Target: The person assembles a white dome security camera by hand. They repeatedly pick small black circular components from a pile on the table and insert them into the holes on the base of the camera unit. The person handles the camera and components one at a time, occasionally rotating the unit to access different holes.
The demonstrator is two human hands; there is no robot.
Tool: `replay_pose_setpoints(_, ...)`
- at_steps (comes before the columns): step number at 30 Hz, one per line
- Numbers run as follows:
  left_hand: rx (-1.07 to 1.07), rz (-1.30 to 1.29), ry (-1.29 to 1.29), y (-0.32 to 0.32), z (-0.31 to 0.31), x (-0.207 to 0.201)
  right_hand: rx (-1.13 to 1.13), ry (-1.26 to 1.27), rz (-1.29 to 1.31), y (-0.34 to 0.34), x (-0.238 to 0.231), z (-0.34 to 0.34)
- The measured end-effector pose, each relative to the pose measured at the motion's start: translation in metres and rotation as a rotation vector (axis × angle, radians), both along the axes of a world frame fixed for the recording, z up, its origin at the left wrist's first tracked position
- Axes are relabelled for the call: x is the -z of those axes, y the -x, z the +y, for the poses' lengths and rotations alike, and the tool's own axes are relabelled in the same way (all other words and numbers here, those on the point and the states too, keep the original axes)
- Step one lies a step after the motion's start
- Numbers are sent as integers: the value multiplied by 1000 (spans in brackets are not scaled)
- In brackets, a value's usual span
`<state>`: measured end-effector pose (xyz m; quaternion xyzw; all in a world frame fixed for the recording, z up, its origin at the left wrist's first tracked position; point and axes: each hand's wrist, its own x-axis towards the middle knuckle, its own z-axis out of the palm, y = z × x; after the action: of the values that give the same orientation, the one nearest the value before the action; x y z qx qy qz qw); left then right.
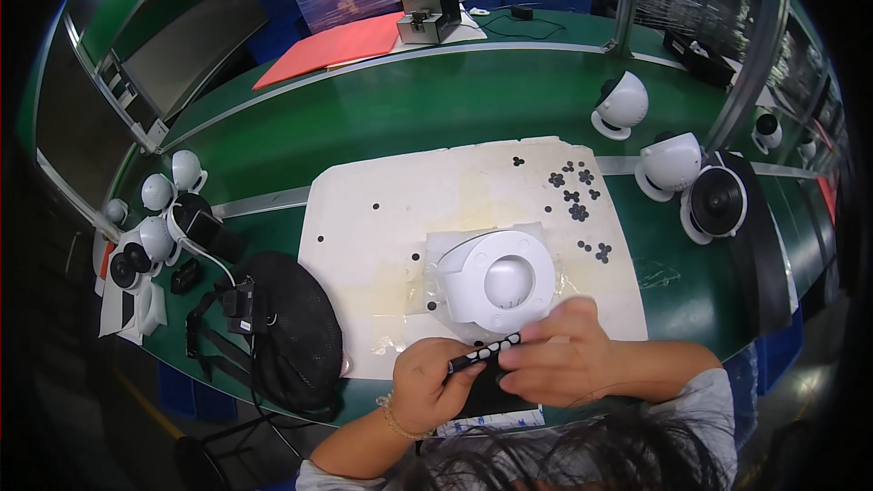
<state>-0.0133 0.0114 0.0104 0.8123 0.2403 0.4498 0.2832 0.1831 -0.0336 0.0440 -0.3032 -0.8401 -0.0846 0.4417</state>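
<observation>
My left hand point(435, 385), a beaded bracelet at its wrist, is closed on a narrow black strip with white round spots point(484, 354). At the strip's right end, the fingers of my right hand point(566, 356) are bent together against it; they are slightly blurred, and their tips are partly hidden. Just beyond the hands lies a white rounded plastic housing point(457, 286) with a ring-shaped base facing up. It rests on a clear plastic bag point(439, 245). Small round black pads point(578, 212) are scattered over the pale work board point(364, 291), many clustered at its right.
White camera-like units with round bases stand at the right point(671, 164) and in a group at the left point(156, 238). A black mesh bag point(296, 332) with straps and cable lies left of the board. A metal box point(430, 15) and red sheet point(332, 47) sit at the back.
</observation>
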Motion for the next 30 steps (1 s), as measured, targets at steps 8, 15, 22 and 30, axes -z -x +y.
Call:
replay_pose_setpoints(8, 31, 19, -24, 2, 1, -2, -26, 29, -171, -5, -5, 3)
replay_pose_setpoints(15, -12, 30, -118, 0, 3, -3, -250, 112, 143, 3, -4, 6)
replay_pose_setpoints(22, 31, 108, -149, 4, 3, -2, -377, 386, 129, 15, -8, 6)
replay_pose_setpoints(30, -276, 195, -324, -8, -3, -14, -222, 594, 202, -14, -7, 14)
